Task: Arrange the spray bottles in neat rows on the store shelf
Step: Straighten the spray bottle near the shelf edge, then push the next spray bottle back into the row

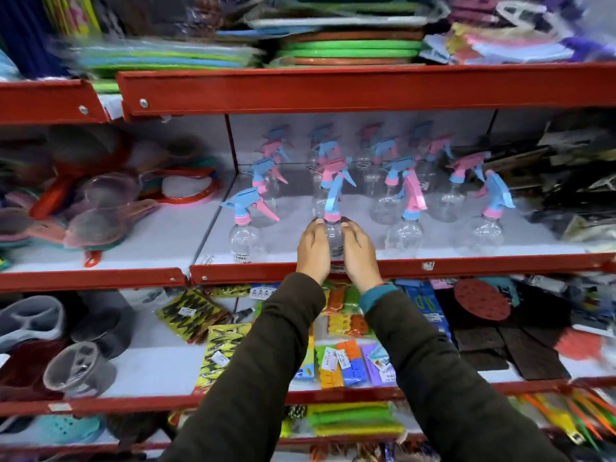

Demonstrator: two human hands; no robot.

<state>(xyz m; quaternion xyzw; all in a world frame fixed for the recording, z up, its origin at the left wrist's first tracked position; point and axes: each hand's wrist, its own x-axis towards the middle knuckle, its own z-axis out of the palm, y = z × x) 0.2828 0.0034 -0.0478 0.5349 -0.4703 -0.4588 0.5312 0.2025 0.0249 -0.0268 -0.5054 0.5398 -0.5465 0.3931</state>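
Both hands are cupped around the same clear spray bottle at the front edge of the shelf, left hand and right hand with fingers wrapped around its body. Probably two hands so it stays upright while it gets squared into the front row. The other spray bottles already stand in rough rows behind and beside it.

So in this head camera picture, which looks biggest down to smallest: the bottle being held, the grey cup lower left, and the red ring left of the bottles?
1. Grey cup, though it sits nearest the camera.
2. Red ring and the held bottle look about alike; both hands cover part of the bottle, so I won't rank them.
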